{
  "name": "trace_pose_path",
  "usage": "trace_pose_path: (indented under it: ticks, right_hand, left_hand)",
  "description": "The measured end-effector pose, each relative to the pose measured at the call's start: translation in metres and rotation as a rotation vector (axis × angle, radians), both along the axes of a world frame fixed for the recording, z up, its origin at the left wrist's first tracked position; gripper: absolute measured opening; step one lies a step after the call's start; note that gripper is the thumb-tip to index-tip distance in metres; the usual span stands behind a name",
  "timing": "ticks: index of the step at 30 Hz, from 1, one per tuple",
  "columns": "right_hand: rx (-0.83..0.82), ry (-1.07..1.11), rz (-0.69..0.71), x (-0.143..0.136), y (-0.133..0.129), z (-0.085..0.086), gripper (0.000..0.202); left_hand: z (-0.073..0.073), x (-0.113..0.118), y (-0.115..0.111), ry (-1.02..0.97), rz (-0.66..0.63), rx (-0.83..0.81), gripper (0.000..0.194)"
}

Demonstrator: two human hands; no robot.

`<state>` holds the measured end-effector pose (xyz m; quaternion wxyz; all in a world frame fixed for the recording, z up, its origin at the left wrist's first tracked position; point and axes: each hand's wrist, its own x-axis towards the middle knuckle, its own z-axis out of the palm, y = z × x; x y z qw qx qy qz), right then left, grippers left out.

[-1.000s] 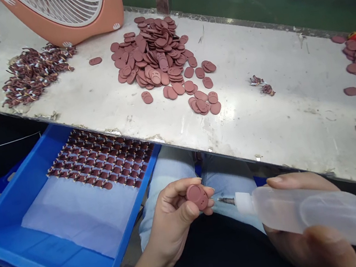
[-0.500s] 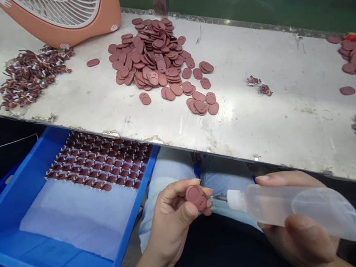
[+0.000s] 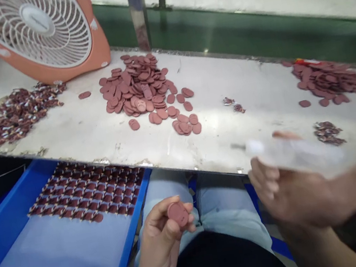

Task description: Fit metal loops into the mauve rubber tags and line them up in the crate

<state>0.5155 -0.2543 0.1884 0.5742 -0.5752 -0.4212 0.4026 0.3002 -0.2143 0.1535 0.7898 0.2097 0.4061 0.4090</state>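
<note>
- Left hand (image 3: 161,243): closed in a pinch on the reddish-brown disc (image 3: 177,214), lower centre of frame.
- Right hand (image 3: 297,191): blurred; partly closed, holding the translucent bottle (image 3: 301,151), right of frame.
- Disc pile (image 3: 139,85): on the surface (image 3: 226,139), upper centre.

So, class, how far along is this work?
Apparently partway. Done: rows of dark red pieces on a pale sheet in the blue plastic tray. In hand: a maroon oval in the left hand, a translucent plastic bottle in the right hand. Remaining: bare sheet, and heaped maroon ovals on the white table.
</note>
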Motion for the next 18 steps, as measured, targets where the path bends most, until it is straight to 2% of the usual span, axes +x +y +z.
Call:
trace_pose_path:
  ticks: [1, 2, 3, 4, 5, 6, 9, 11, 14, 16, 18]
  right_hand:
    - [0.048, 0.041, -0.08, 0.014, 0.016, 0.01, 0.089]
    - [0.096, 0.128, -0.193, 0.029, 0.034, 0.019, 0.067]
    - [0.105, 0.157, -0.217, 0.045, 0.053, 0.026, 0.053]
    - [0.123, 0.085, -0.196, 0.059, 0.074, 0.031, 0.045]
    - [0.101, -0.055, -0.171, 0.072, 0.096, 0.032, 0.051]
    - [0.093, -0.12, -0.175, 0.084, 0.119, 0.031, 0.055]
    - [0.06, -0.281, -0.191, 0.104, 0.186, 0.015, 0.041]
    - [0.012, -0.404, -0.184, 0.109, 0.221, 0.002, 0.038]
    - [-0.098, -0.584, -0.152, 0.112, 0.244, -0.008, 0.035]
    - [-0.172, -0.694, -0.139, 0.118, 0.238, -0.005, 0.035]
    - [-0.243, -0.804, -0.162, 0.126, 0.218, 0.004, 0.038]
  left_hand:
    - [0.002, 0.0, 0.001, 0.036, 0.032, -0.023, 0.038]
    - [0.004, 0.001, 0.003, 0.07, 0.065, -0.043, 0.04]
    - [0.006, 0.002, 0.004, 0.1, 0.097, -0.057, 0.041]
    - [0.008, 0.003, 0.005, 0.124, 0.128, -0.062, 0.043]
    - [0.01, 0.005, 0.006, 0.14, 0.152, -0.061, 0.045]
    - [0.012, 0.006, 0.006, 0.147, 0.167, -0.055, 0.046]
    - [0.013, 0.009, 0.006, 0.142, 0.192, -0.032, 0.047]
    - [0.012, 0.009, 0.006, 0.137, 0.199, -0.011, 0.045]
    - [0.01, 0.006, 0.006, 0.128, 0.209, 0.024, 0.043]
    - [0.009, 0.003, 0.005, 0.116, 0.215, 0.043, 0.042]
    - [0.009, 0.001, 0.006, 0.109, 0.215, 0.045, 0.04]
